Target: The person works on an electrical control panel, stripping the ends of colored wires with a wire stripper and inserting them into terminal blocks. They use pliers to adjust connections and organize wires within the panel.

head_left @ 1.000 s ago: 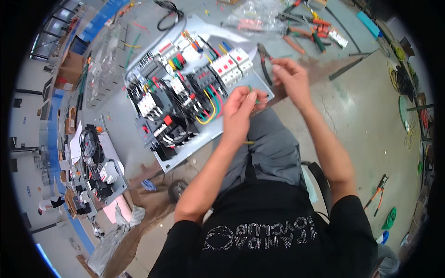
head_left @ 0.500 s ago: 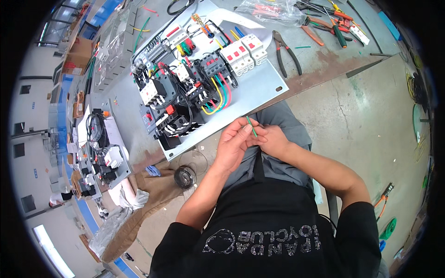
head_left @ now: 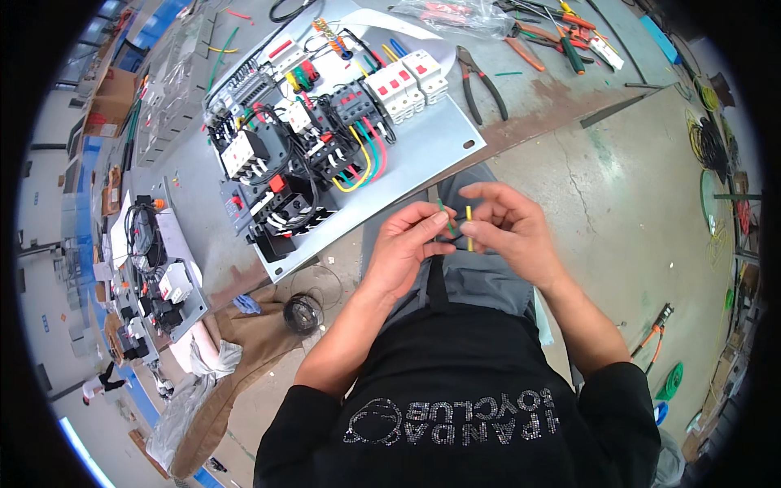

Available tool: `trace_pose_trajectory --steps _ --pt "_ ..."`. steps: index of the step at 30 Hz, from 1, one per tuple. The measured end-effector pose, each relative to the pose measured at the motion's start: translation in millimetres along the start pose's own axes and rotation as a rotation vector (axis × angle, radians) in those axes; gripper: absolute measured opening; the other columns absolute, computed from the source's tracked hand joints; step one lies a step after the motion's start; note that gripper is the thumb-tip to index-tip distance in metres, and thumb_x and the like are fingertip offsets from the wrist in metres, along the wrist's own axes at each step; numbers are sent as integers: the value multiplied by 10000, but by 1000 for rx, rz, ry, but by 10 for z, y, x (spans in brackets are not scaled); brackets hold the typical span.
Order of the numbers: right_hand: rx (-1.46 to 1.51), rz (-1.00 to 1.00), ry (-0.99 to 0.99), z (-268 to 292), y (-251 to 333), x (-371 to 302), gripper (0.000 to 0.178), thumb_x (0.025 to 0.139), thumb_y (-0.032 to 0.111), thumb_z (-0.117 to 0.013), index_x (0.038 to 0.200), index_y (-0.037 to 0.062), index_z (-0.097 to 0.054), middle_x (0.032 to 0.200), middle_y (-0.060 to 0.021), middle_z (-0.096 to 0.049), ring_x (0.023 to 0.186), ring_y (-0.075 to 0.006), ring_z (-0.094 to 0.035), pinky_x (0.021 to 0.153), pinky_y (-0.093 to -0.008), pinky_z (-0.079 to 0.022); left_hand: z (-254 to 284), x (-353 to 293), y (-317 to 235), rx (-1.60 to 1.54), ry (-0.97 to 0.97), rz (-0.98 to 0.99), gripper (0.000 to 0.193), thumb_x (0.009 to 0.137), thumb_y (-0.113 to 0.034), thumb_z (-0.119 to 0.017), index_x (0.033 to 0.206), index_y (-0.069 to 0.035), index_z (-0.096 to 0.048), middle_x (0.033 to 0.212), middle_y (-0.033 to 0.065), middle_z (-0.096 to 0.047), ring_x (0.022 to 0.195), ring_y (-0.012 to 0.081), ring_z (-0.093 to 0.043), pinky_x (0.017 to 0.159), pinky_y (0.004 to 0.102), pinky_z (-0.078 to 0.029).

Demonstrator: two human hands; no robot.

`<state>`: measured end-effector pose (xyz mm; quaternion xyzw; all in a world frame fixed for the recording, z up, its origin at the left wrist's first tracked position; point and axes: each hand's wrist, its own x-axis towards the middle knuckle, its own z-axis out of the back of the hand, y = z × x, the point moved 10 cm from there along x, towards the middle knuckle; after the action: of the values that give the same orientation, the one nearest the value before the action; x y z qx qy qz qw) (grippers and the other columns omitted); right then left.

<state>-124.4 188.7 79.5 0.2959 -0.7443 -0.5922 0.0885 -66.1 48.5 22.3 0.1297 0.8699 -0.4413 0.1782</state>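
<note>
Apart by a small gap now, our hands were together in the earlier frame: our right hand (head_left: 512,234) has drawn off to the right, its thumb and fingers partly curled on a yellow piece (head_left: 469,215). Our left hand (head_left: 401,246), half closed, pinches the green piece (head_left: 442,206) just beside it, so we judge both are being handled separately, nearer us than the board (head_left: 449,135), which neither hand touches.

I wear a black short-sleeved shirt (head_left: 455,350) with sparkly lettering (head_left: 480,419), a sparkly round outline (head_left: 376,421), and grey trousers (head_left: 496,283).
</note>
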Motion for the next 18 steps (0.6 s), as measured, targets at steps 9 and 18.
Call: trace_pose_trajectory --steps 9,18 --pt "-222 150 -106 25 0 74 182 950 44 -790 1115 -31 -779 913 -25 -673 725 -76 -663 626 -234 -528 -123 90 -89 126 147 143 163 1060 -172 -675 1101 -19 -715 1027 63 -727 962 158 -730 832 347 -667" --pt "-97 97 -213 187 -262 55 194 973 54 -772 1149 -27 -793 911 -14 -649 704 -58 -595 576 -211 -450 -228 157 7 54 211 210 176 1064 -173 -670 1126 -11 -704 1045 83 -743 980 179 -755 857 351 -662"
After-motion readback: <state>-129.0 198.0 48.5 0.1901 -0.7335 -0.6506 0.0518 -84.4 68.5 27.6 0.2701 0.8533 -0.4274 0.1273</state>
